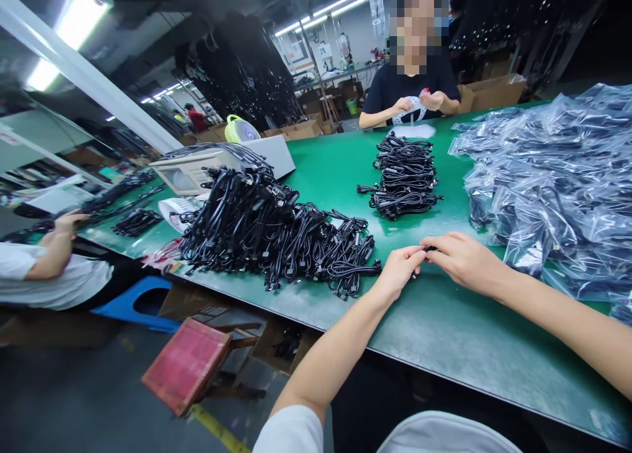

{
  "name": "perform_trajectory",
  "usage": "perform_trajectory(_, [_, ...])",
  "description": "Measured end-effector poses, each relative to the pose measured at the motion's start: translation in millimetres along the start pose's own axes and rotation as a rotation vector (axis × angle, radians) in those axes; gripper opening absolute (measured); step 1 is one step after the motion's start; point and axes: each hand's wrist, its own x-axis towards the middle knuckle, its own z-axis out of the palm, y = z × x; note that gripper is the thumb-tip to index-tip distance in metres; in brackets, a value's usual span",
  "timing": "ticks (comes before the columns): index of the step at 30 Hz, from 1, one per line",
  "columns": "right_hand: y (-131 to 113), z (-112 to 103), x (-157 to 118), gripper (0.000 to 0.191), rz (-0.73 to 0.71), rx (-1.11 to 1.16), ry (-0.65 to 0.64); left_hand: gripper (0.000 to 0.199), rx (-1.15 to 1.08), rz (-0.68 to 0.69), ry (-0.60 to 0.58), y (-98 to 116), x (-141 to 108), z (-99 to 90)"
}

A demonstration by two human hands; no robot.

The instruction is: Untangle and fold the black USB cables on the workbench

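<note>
My left hand point(399, 270) and my right hand point(457, 259) meet over the green table point(444, 315), fingertips nearly touching. Between them is a small black cable piece point(427, 249), mostly hidden by the fingers; both hands pinch it. A large heap of bundled black cables point(276, 229) lies left of my left hand, its right end close to the wrist. Beyond my hands sits a smaller stack of coiled black cables point(405, 176). Clear plastic bags with dark contents point(557, 183) are piled to the right of my right hand.
Across the table a person point(412, 78) handles a white strip. Another person's arm point(56, 249) is at the far left. A beige device point(190, 170) and a green fan point(241, 129) stand behind the heap. A red stool point(187, 364) is below the table edge.
</note>
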Motion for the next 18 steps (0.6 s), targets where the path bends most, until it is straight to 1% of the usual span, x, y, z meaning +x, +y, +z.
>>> perform_trajectory(3, [0.7,3.9,-0.5,0.030,-0.050,0.003,-0.004,0.035,0.063,0.003,0.014,-1.3,1.1,-3.3])
perform_trajectory(6, [4.0,4.9,-1.6,0.029,-0.102,0.014,-0.034,0.034,0.087,-0.013,-0.022,-1.6,1.7,-5.2])
perform_trajectory(12, [11.8,-7.0,1.6,0.028,-0.216,0.016,-0.181,0.034,0.084,-0.059,-0.080,-4.6,3.4,-4.3])
perform_trajectory(18, [7.6,-16.0,15.3,0.023,-0.307,-0.100,-0.294,0.028,0.084,-0.070,-0.111,-4.6,1.7,-1.2])
